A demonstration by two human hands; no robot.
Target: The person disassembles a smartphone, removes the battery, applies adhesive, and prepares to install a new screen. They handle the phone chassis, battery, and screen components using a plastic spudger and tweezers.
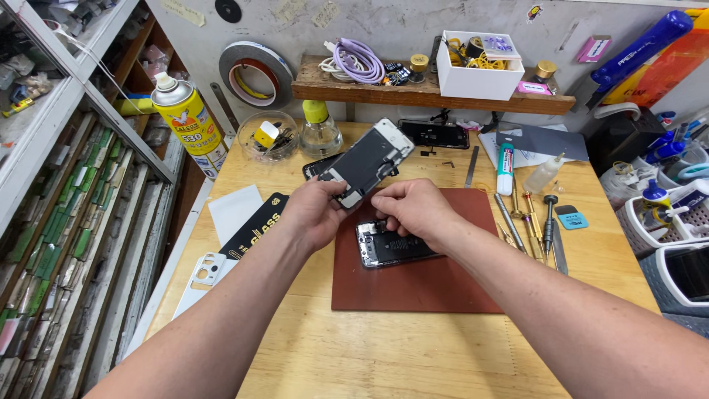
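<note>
1. Your left hand (314, 213) holds the screen (367, 161) above the bench (384, 347). The screen is tilted, its back side faces you, and its long axis runs from lower left to upper right, with the upper end pointing away from you.
2. The fingers of your left hand pinch the lower left edge of the screen, thumb on the near side.
3. The phone (391, 246) lies flat and open on the brown mat (421, 284), just below the screen. Its long axis runs left to right, a little tilted, with the inside parts facing up.
4. Your right hand (415, 209) rests over the top left end of the phone. Its fingers are curled and pressed together at the point where the screen meets the phone; I cannot tell what they pinch.
5. Both your forearms come from the lower corners and meet over the mat, wrists bent a little down.
6. The clear bowl (267, 137) at the back left holds small dark parts and a yellow piece.
7. The white box (478, 74) on the shelf (413, 94) holds yellow rings and small rolls.
8. The white basket (650, 222) at the right holds bottles with blue caps.
9. Screwdrivers (532, 218) lie in a row just right of the mat.
</note>
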